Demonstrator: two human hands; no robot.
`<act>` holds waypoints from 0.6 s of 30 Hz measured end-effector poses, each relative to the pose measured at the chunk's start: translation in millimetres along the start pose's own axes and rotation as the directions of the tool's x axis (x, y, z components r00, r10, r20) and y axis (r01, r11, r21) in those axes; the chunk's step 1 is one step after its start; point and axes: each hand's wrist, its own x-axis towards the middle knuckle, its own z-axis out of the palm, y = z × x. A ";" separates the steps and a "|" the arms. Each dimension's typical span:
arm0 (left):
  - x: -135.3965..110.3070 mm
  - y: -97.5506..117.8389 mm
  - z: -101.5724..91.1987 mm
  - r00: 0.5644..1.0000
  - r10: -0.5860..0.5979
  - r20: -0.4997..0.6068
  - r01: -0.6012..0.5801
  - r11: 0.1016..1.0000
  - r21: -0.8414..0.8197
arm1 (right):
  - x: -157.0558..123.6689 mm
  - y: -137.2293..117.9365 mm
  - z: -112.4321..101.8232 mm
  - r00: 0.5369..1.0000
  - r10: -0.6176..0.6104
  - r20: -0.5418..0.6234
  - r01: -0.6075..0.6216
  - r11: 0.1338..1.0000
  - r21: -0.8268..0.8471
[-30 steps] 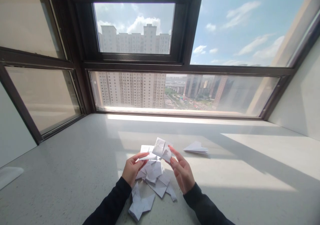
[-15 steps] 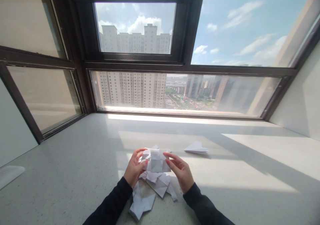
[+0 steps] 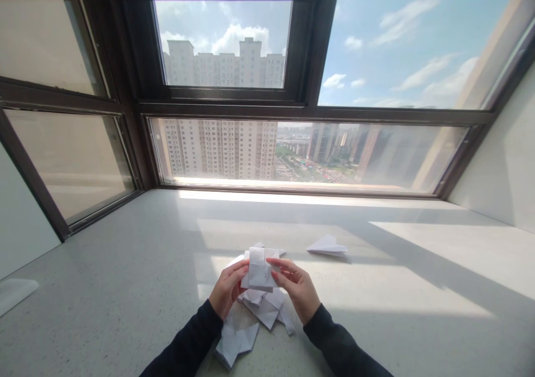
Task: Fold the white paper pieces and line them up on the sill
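Observation:
A small folded white paper piece (image 3: 258, 266) is held upright between both hands above the sill. My left hand (image 3: 225, 292) pinches its left edge and my right hand (image 3: 296, 289) pinches its right edge, fingers closed on it. Under the hands lies a pile of white folded papers (image 3: 263, 304), and one more crumpled folded paper (image 3: 234, 343) lies near my left sleeve. A finished flat folded paper (image 3: 327, 246) lies apart to the right.
The grey speckled window sill (image 3: 125, 288) runs wide to both sides, with sunlit patches on the right. Dark-framed windows (image 3: 309, 109) stand at the back and left. A white wall (image 3: 501, 159) closes the right side. A pale object (image 3: 14, 293) lies at the far left.
The paper between my hands has gone from spread and tilted to folded narrower and upright. Both hands have drawn closer together and a little lower.

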 end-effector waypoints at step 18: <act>-2.9 0.6 3.7 0.998 0.066 -0.014 -0.064 0.993 0.094 | -6.1 3.4 8.2 0.983 -0.098 0.156 0.112 0.991 -0.080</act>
